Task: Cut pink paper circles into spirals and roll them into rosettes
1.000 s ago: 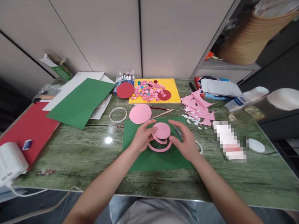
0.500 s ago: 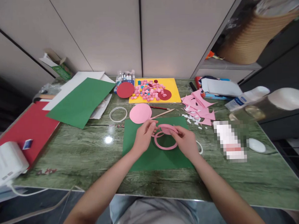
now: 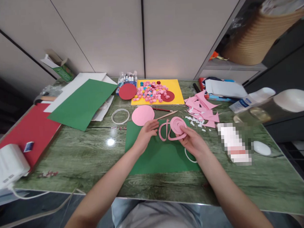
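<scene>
Pinched in my right hand (image 3: 194,140) is a pink paper spiral (image 3: 177,125), its coil facing me and a loose strip curling out to the left. My left hand (image 3: 147,134) is just left of that strip, fingers apart and holding nothing. Both hands are above a green paper sheet (image 3: 153,160) lying on the table. A white ring (image 3: 189,156) rests partly beneath my right wrist. Beyond my left hand lies a pink paper circle (image 3: 142,115), with a wooden stick (image 3: 168,114) and a dark red pencil (image 3: 163,109) beside it.
Small pink balls (image 3: 151,92) cover a yellow sheet (image 3: 177,89) at the back. Pink paper scraps (image 3: 201,107) lie to the right, near a clear bottle (image 3: 256,113). A tape roll (image 3: 120,116), another green sheet (image 3: 84,103) and a white charger (image 3: 10,165) are on the left.
My right hand has turned the pink spiral so its coil faces me, and the strip has lifted off the green sheet. My left hand has opened slightly and shifted down.
</scene>
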{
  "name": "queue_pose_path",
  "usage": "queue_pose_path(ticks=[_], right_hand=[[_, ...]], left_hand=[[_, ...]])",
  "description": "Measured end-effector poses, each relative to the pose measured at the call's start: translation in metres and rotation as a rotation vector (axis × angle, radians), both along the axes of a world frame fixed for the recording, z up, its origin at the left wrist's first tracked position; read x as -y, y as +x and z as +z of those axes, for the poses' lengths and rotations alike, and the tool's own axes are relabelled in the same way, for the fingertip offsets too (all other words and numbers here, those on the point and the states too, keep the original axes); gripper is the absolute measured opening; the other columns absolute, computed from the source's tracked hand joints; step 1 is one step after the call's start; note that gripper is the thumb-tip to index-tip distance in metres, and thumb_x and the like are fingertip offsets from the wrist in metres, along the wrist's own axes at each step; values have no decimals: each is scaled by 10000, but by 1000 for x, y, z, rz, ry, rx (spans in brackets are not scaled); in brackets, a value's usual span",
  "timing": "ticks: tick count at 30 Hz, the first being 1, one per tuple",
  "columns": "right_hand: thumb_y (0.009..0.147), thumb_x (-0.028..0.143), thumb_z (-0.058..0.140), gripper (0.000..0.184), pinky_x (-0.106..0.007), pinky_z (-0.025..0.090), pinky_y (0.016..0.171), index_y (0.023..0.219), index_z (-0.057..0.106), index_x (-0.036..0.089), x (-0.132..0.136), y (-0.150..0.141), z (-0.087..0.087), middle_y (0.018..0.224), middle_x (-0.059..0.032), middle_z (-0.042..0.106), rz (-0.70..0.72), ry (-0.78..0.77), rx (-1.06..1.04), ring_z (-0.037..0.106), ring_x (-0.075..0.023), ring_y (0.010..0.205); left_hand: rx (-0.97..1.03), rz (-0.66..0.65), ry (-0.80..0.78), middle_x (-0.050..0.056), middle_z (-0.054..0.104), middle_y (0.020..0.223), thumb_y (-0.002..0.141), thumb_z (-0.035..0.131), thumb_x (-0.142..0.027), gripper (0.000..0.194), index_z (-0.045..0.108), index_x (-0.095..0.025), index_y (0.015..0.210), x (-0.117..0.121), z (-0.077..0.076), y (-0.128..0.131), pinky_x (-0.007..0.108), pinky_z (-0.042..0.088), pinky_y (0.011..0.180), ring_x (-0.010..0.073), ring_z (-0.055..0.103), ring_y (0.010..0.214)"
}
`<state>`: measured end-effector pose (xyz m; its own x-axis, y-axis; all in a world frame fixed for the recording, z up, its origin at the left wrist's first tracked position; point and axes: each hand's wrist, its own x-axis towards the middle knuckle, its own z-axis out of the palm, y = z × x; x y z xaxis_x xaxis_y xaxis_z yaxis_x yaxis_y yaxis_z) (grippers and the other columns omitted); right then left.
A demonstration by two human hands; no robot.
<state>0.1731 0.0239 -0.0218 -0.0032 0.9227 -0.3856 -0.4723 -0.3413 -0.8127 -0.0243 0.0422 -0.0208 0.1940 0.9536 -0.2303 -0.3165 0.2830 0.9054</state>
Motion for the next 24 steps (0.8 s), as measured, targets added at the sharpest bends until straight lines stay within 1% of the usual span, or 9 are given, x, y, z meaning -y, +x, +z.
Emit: queue_pose_path(ticks=[3,5,7,11,14,17,19,22,24], right_hand=[[721,267,727,132,-265,573,691,842,692,225,1,-3,-2,849,4,732,16,-21,-20,679,-145,725],[718,263,731,145,-255,571,676,850,694,218,2,-5,-2,847,2,730,27,-23,-27,675,-140,711],[710,265,738,149,-249,567,652,839,692,208,2,-6,-1,823,0,725,32,-18,-24,667,-138,694],[685,277,755,190,-250,554,604,832,689,176,4,-9,2,772,-13,713,47,-11,-1,648,-139,651],[667,297,764,261,-267,553,591,875,695,156,6,-13,2,792,-36,716,72,-9,17,650,-156,658],[657,313,770,284,-285,554,625,887,700,163,7,-14,3,825,-41,723,78,1,37,661,-173,708],[662,322,766,278,-277,549,650,892,701,181,6,-13,3,849,-28,726,75,8,52,661,-165,734],[648,299,778,272,-245,536,630,884,707,183,6,-10,4,821,-12,728,113,0,69,647,-138,694],[614,253,800,267,-232,533,593,852,717,164,7,-9,4,765,-10,724,192,-30,68,635,-128,644]], left_hand=[[53,-89,-33,90,608,1180,575,596,-49,508,589,-193,1062,4,1,5,402,381,1003,224,526,1160],[28,-117,-40,101,602,1171,598,628,-80,491,575,-185,1074,6,1,8,399,411,966,217,559,1101],[-64,-144,-3,110,617,1104,626,660,-135,464,563,-169,1078,8,2,9,396,449,902,206,598,997],[-373,-215,200,80,650,956,672,702,-265,440,565,-162,1077,13,7,10,359,460,842,185,605,887],[-482,-259,280,42,653,869,695,689,-309,359,589,-166,1009,17,9,11,305,473,750,158,594,781],[-468,-236,282,22,640,789,735,645,-306,238,607,-154,915,16,8,11,270,472,680,136,583,698],[-396,-200,252,14,633,758,752,625,-293,235,606,-149,937,13,7,8,259,473,654,124,582,653],[-325,-82,205,7,629,719,769,601,-286,255,597,-145,981,7,9,4,249,475,612,117,585,598],[-357,11,223,17,639,748,788,574,-288,229,604,-149,968,7,13,2,248,476,599,124,598,611]])
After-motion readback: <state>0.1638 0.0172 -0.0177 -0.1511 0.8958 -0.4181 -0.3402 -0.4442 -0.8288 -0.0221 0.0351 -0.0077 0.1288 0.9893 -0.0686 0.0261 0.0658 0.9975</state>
